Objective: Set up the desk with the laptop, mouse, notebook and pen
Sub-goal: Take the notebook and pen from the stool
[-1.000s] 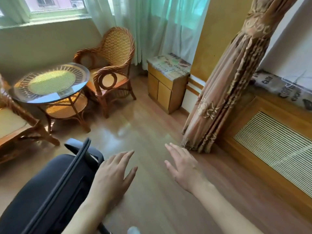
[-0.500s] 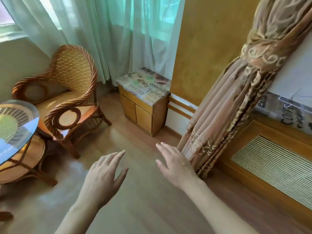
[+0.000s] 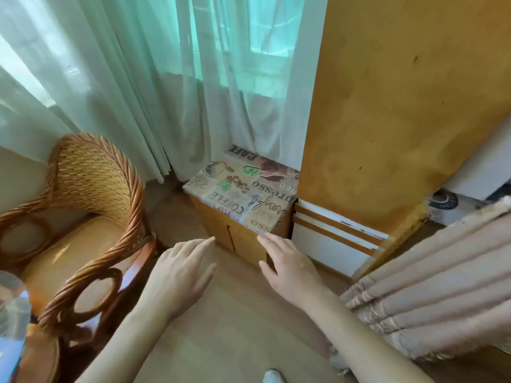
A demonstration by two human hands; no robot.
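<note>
No laptop, mouse, notebook, pen or desk is in view. My left hand (image 3: 181, 275) is stretched forward over the wooden floor, palm down, fingers apart, holding nothing. My right hand (image 3: 290, 265) is held out beside it, also flat with nothing in it, its fingertips in front of a small wooden cabinet (image 3: 243, 239) whose top carries a coffee-print cover.
A wicker armchair (image 3: 83, 230) stands at the left, with a glass table edge (image 3: 11, 313) at the far left. Sheer green curtains (image 3: 166, 92) hang behind. An ochre wall panel (image 3: 387, 120) and a bundled beige drape (image 3: 428, 294) fill the right.
The view has swung right and closer to the cabinet. The black office chair and most of the round glass table have left the frame. Both hands stay held out, holding nothing.
</note>
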